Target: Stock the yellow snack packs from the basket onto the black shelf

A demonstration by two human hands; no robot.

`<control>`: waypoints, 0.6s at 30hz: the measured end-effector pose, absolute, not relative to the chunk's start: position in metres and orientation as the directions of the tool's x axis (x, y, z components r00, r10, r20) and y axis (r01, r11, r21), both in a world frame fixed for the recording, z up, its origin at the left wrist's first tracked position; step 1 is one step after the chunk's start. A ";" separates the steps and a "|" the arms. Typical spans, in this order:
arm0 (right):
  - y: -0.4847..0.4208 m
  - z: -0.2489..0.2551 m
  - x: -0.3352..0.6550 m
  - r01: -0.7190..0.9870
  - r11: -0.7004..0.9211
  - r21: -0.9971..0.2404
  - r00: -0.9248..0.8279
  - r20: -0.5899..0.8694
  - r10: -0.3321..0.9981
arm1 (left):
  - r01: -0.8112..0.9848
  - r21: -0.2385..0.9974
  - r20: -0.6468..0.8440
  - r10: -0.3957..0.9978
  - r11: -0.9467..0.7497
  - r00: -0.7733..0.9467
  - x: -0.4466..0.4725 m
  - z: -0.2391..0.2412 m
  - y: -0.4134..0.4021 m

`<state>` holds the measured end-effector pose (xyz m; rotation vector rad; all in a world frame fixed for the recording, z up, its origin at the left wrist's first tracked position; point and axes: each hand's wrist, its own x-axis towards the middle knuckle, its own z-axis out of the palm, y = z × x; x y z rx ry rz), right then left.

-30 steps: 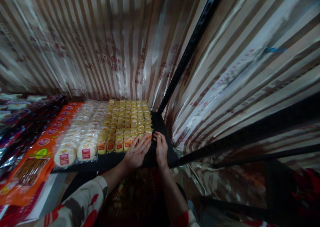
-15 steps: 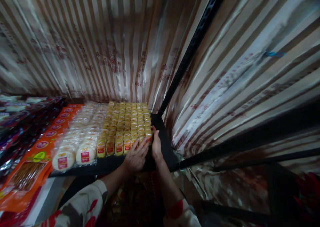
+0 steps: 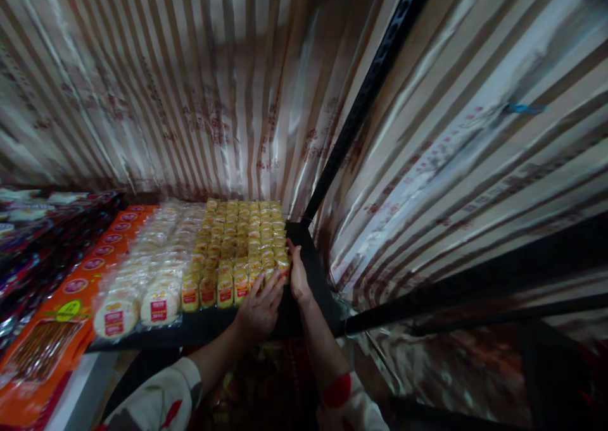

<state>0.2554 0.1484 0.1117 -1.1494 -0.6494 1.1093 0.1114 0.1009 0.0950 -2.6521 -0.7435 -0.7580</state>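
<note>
Rows of small yellow-wrapped snack packets [image 3: 240,247] with red labels stand packed together on a black shelf [image 3: 311,279]. My left hand [image 3: 260,307] rests at the front right corner of these rows, its stretched fingers lying against the front packets. Along the right side my right hand [image 3: 298,273] is held flat and upright, fingers extended, touching the end packets. Its palm side is partly hidden. Neither hand is closed round a packet.
Left of the yellow packets are rows of round white crackers [image 3: 159,301] in clear wrap. Farther left lie orange snack bags [image 3: 71,285] and dark shiny packages [image 3: 42,247]. A black shelf post [image 3: 354,124] rises behind the right corner, before striped sheeting [image 3: 228,89].
The view has tilted slightly, so the shelf goods sit a little lower. Both hands keep nearly the same place against the corner packets.
</note>
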 end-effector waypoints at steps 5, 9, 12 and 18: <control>0.161 0.118 0.256 -0.389 -0.008 -0.921 0.275 -0.125 0.953 | 0.538 -0.110 0.562 0.394 -0.836 0.727 0.112 0.097 0.101; 0.164 0.122 0.260 -0.433 -0.029 -0.901 0.195 -0.125 0.973 | 0.532 -0.109 0.549 0.395 -0.840 0.737 0.112 0.096 0.101; 0.169 0.126 0.265 -0.456 -0.032 -0.889 0.260 -0.167 0.951 | 0.529 -0.129 0.542 0.387 -0.839 0.746 0.112 0.095 0.102; 0.181 0.136 0.263 -0.465 -0.074 -0.882 0.165 -0.168 0.972 | 0.537 -0.189 0.499 0.390 -0.822 0.774 0.112 0.098 0.103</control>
